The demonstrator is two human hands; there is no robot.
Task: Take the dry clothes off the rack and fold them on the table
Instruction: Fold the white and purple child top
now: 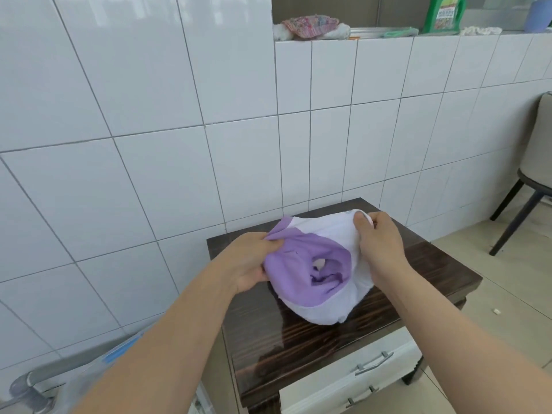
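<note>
— Garment, purple and white: location?
— Bunched on the dark wooden table; its shape is hard to make out, folds hiding the underside.
— Hands?
— Left hand pinches the purple edge; right hand grips the white far corner, fingertips buried in cloth. Both forearms extended.
</note>
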